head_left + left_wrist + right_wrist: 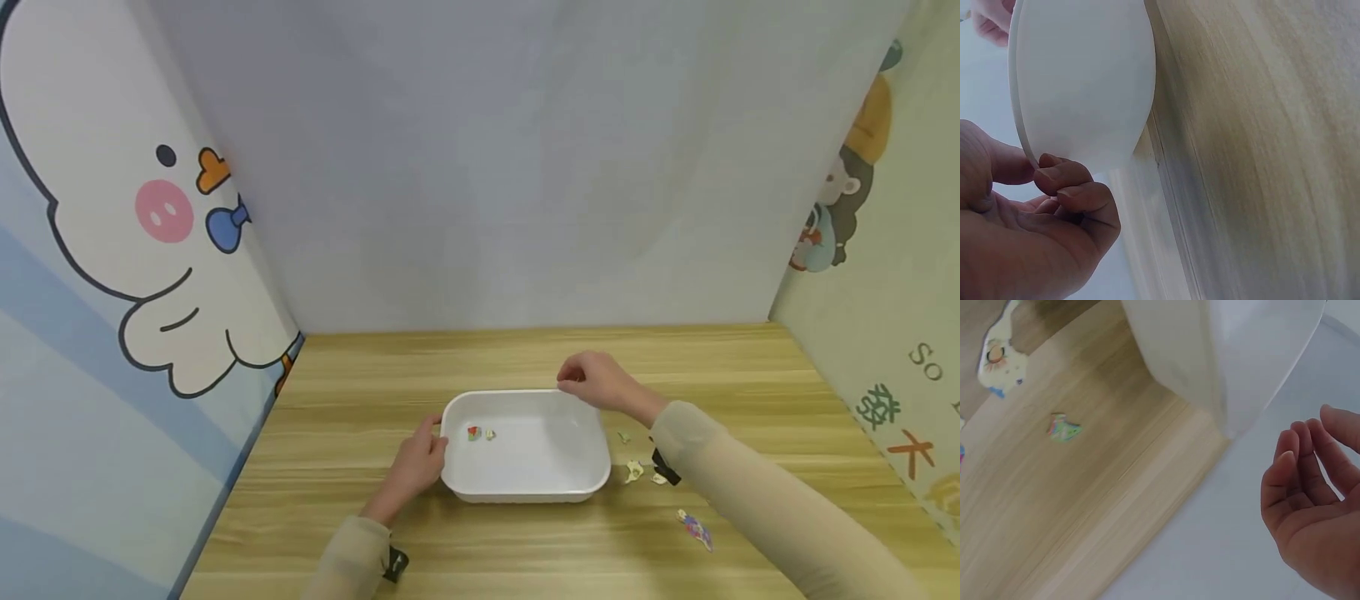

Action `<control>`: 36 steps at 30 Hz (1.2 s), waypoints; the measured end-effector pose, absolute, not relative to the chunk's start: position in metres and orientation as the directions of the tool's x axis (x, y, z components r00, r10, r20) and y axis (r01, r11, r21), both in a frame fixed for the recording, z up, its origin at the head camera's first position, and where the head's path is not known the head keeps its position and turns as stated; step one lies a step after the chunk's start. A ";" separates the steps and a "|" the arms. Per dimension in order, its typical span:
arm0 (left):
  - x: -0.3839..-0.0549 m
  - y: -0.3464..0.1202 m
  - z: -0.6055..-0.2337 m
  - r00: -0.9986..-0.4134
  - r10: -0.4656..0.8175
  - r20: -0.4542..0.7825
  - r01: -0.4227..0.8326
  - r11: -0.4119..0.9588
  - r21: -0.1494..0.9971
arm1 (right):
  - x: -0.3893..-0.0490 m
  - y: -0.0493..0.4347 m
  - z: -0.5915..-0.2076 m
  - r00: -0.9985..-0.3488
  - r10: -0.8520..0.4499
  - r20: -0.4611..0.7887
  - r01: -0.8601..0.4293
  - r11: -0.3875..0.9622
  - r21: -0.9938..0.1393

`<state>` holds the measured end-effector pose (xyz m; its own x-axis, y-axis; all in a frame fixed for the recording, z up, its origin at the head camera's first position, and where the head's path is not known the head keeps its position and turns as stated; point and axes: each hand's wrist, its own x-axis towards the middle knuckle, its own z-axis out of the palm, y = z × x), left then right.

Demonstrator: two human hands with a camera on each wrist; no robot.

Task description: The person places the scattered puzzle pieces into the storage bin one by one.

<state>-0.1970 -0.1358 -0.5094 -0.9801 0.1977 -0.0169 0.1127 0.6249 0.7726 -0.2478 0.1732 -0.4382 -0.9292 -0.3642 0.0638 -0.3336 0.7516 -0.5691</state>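
A white rectangular tray (525,492) sits on the wooden table (360,392). Inside it, near the left end, lie a small red and green paper piece (473,432) and a pale one (491,434). My left hand (437,433) pinches the tray's left rim (1022,140) between thumb and curled fingers (1066,184). Over the tray's far right corner hovers my right hand (573,382), its fingers (1300,456) loosely curled with nothing in them. The tray wall (1222,356) is just beside that hand.
Several small coloured paper pieces lie on the table right of the tray, among them a pale one (634,471), a purple one (695,527) and a green one (1063,428). Printed panels wall in the table at left (112,275), back and right (885,275).
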 end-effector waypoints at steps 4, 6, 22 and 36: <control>-0.197 -0.136 -0.510 -0.981 0.194 -0.019 0.108 0.623 0.775 | -0.247 0.190 -0.446 -0.938 -0.331 0.100 -0.331 0.773 -0.541; -0.197 -0.136 -0.510 -0.981 0.194 -0.022 0.106 0.622 0.776 | -0.246 0.199 -0.450 -0.946 -0.307 0.105 -0.315 0.786 -0.533; -0.198 -0.134 -0.509 -0.981 0.191 -0.029 0.096 0.610 0.786 | -0.236 0.241 -0.484 -0.974 -0.215 -0.069 -0.169 0.897 -0.409; -0.198 -0.136 -0.508 -0.982 0.186 -0.031 0.091 0.613 0.785 | -0.216 0.246 -0.492 -0.969 -0.152 -0.196 -0.059 0.908 -0.415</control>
<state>-0.1985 -0.1357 -0.5076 -0.9821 0.1857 -0.0308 0.0913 0.6126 0.7851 -0.2160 0.2455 -0.4918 -0.9686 -0.1525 -0.1962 -0.0590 0.9081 -0.4146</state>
